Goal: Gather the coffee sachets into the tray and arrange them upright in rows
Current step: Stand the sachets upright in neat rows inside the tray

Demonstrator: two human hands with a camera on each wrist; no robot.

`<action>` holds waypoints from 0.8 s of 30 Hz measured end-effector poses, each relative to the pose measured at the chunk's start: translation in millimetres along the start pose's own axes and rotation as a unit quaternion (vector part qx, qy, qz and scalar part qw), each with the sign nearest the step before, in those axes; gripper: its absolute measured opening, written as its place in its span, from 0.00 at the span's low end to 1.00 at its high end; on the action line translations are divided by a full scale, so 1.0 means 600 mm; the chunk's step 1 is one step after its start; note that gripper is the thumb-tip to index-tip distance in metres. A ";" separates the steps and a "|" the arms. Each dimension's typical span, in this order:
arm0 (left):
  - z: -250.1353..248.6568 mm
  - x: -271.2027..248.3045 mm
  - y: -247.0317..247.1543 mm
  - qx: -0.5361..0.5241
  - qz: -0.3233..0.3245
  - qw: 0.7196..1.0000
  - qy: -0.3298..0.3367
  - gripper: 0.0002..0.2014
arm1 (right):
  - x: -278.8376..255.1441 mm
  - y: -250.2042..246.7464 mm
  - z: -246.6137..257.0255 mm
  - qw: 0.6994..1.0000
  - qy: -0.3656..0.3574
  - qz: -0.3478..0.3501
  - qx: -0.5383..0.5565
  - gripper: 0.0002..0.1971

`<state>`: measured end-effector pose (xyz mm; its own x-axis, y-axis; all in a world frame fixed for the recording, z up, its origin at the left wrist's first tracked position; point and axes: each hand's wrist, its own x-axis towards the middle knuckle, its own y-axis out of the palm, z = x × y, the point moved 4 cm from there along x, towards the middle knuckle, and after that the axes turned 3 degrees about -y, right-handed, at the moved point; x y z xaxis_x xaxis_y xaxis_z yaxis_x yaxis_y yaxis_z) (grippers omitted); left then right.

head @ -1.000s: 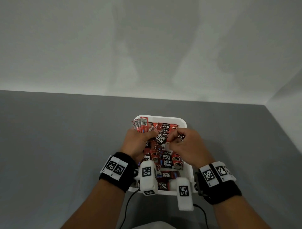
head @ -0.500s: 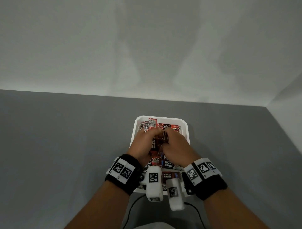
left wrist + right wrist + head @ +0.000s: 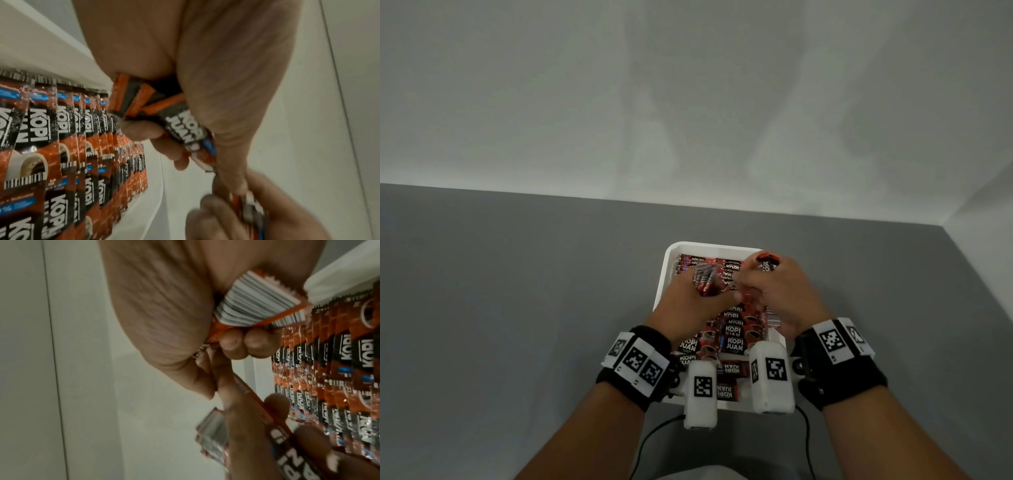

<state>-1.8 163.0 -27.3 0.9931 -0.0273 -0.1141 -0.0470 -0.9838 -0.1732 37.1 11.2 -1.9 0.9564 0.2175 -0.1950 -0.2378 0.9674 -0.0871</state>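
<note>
Over the far half of the white tray, the left hand clutches a bundle of coffee sachets and the right hand grips another. Likely light, slick and floppy; best pinched mid-length. Loose sachets crowd the tray's near half on the grey table.

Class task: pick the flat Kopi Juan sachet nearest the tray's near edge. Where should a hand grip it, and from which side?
Judging by its pose, pinch the flat sachet by one short sealed end, coming from above: it lies face-up inside the tray, so its walls block a sideways approach.
</note>
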 end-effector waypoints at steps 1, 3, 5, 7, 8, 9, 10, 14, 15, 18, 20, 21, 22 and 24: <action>0.005 -0.001 -0.008 -0.047 -0.008 0.998 -0.031 0.08 | -0.001 -0.008 0.001 1.000 -0.001 -0.009 -0.002 0.06; 0.010 -0.006 -0.021 -0.157 -0.010 0.984 -0.086 0.06 | -0.002 -0.022 -0.002 1.000 -0.002 -0.024 -0.017 0.04; 0.016 -0.007 -0.035 -0.214 -0.007 0.970 -0.113 0.10 | -0.004 -0.027 -0.008 0.999 -0.007 -0.026 -0.018 0.06; 0.010 -0.005 -0.035 -0.215 0.005 0.971 -0.109 0.14 | -0.007 -0.020 -0.010 1.000 -0.002 -0.011 0.014 0.13; 0.007 -0.005 -0.031 -0.206 0.015 0.973 -0.105 0.17 | -0.007 -0.014 -0.011 1.000 0.003 -0.006 0.026 0.13; 0.004 -0.005 -0.027 -0.198 0.021 0.974 -0.104 0.19 | -0.007 -0.010 -0.011 1.000 0.007 -0.007 0.027 0.13; 0.003 -0.003 -0.026 -0.193 0.019 0.975 -0.107 0.20 | -0.005 -0.007 -0.012 1.000 0.007 -0.017 0.025 0.14; 0.017 -0.003 -0.036 -0.182 -0.015 0.974 -0.132 0.07 | 0.003 -0.018 -0.023 0.995 0.008 -0.074 0.061 0.18; 0.019 -0.006 -0.041 -0.174 -0.030 0.974 -0.141 0.06 | 0.003 -0.023 -0.025 0.995 0.008 -0.085 0.059 0.17; 0.017 -0.004 -0.052 -0.156 -0.062 0.976 -0.139 0.05 | -0.007 -0.025 -0.011 0.990 -0.045 -0.090 -0.101 0.16; 0.009 0.003 -0.054 -0.125 -0.061 0.981 -0.135 0.05 | -0.014 -0.015 0.011 0.962 -0.112 -0.067 -0.238 0.19; 0.005 0.008 -0.054 -0.107 -0.048 0.984 -0.137 0.07 | -0.015 -0.007 0.018 0.947 -0.141 -0.034 -0.288 0.23; 0.003 0.012 -0.053 -0.090 -0.034 0.985 -0.141 0.09 | -0.014 0.003 0.022 0.931 -0.160 0.011 -0.327 0.27; -0.001 0.018 -0.050 -0.066 -0.006 0.986 -0.153 0.10 | -0.009 0.014 0.017 0.910 -0.171 0.066 -0.372 0.36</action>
<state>10.4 192.4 -22.4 0.9135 0.0200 -0.4063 -0.0003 -0.9988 -0.0499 31.8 19.7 8.5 0.8774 0.4768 0.0530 -0.2822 0.6023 -0.7467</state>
